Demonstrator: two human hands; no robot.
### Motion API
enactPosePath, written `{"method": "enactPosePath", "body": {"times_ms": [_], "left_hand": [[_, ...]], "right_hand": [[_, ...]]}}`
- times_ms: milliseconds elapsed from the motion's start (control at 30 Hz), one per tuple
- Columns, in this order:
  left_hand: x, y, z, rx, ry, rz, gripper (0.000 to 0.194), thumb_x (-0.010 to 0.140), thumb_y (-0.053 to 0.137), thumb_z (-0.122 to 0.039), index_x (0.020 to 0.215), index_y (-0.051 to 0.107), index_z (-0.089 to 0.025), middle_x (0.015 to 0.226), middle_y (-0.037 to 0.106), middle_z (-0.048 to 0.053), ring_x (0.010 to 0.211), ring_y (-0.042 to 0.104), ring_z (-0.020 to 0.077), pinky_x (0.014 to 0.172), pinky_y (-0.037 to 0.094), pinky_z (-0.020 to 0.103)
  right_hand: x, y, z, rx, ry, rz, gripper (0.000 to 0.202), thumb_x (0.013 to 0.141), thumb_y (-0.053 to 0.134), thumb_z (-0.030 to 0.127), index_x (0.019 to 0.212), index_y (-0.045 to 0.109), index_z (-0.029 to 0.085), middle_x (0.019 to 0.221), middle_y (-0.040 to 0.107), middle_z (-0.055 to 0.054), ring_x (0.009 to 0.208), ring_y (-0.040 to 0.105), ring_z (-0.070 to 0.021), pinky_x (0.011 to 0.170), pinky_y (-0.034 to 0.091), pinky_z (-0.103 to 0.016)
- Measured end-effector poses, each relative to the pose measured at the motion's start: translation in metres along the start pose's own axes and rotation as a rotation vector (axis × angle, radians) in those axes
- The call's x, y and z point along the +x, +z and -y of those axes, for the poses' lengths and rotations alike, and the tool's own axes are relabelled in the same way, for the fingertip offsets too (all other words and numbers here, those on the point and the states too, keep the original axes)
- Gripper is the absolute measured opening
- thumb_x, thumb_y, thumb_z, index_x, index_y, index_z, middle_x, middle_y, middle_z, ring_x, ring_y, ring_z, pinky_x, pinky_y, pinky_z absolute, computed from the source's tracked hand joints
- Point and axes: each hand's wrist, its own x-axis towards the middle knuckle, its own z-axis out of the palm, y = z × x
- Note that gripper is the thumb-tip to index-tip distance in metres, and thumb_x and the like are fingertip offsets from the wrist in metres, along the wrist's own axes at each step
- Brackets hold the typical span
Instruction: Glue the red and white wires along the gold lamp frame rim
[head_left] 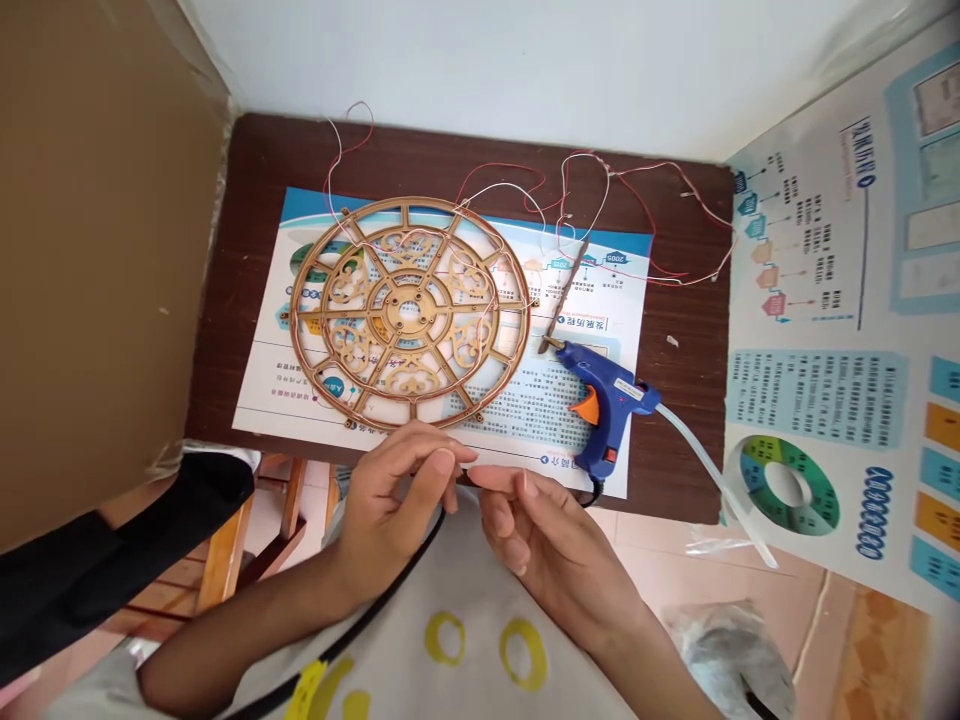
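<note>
My left hand (pixel 405 490) and my right hand (pixel 547 525) are close together at the table's front edge, their fingertips almost meeting. On each hand the thumb presses against the index finger; anything pinched there is too small to make out. Just beyond them lies a round openwork wooden wheel (pixel 407 305) with spokes and scroll patterns. Thin red and white wires (pixel 491 185) run along its rings and trail off behind it. To the right, a blue glue gun (pixel 611 405) with an orange trigger lies on its side, a translucent glue stick (pixel 705 465) poking from its back.
A printed sheet (pixel 259 400) lies under the wheel on the dark brown table (pixel 682 400). A thin brown stick (pixel 568 300) touches the glue gun's nozzle. Cardboard (pixel 112 220) stands at left, a printed panel (pixel 817 400) at right. A black cable (pixel 405 570) crosses my lap.
</note>
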Motion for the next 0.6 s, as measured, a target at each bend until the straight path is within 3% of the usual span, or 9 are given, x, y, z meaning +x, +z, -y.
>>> {"method": "enactPosePath", "body": {"times_ms": [300, 600], "left_hand": [[0.004, -0.004, -0.003, 0.143, 0.079, -0.029, 0.015, 0.107, 0.071, -0.019, 0.097, 0.081, -0.024, 0.081, 0.073, -0.002, 0.065, 0.065, 0.0092, 0.061, 0.054, 0.02], [0.018, -0.017, -0.005, 0.344, 0.253, 0.051, 0.013, 0.1, 0.07, -0.013, 0.092, 0.076, -0.021, 0.08, 0.074, 0.0, 0.058, 0.06, 0.0082, 0.053, 0.05, 0.018]], "right_hand": [[0.002, -0.002, -0.002, -0.066, -0.019, -0.025, 0.035, 0.096, 0.086, 0.065, 0.11, 0.094, 0.034, 0.074, 0.06, 0.002, 0.059, 0.04, -0.0062, 0.061, 0.041, -0.021], [-0.001, -0.007, -0.006, -0.29, -0.125, -0.016, 0.037, 0.103, 0.079, 0.062, 0.117, 0.093, 0.031, 0.082, 0.068, 0.0, 0.062, 0.046, -0.0124, 0.069, 0.045, -0.033]]}}
